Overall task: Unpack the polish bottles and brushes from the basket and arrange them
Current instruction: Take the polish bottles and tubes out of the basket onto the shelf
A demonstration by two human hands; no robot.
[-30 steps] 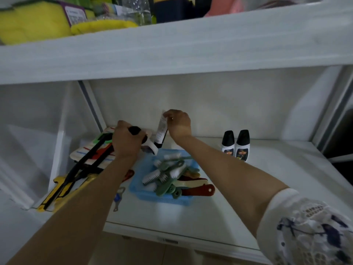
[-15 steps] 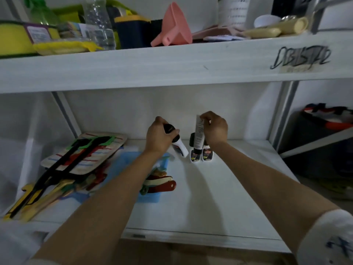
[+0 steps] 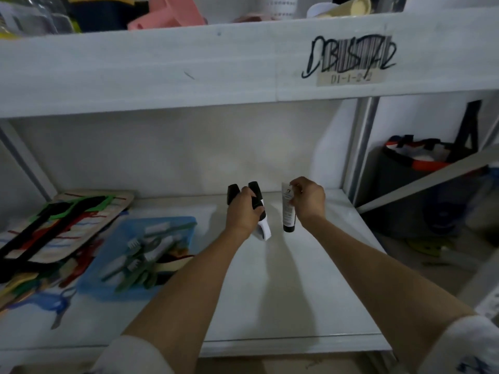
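Hands first: our left hand (image 3: 244,211) is clamped on a white bottle (image 3: 264,228) tilted above the shelf (image 3: 310,287), and our right hand (image 3: 307,201) pinches a tube (image 3: 287,211) hanging cap-down just beside it. On the shelf's left sits the blue basket (image 3: 186,225), brushes (image 3: 145,255) inside. Two black caps (image 3: 233,192) of standing bottles show behind our left hand.

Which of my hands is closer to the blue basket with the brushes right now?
Left. The left hand, holding a bottle, is just right of the blue basket; the right hand, holding a tube, is farther right.
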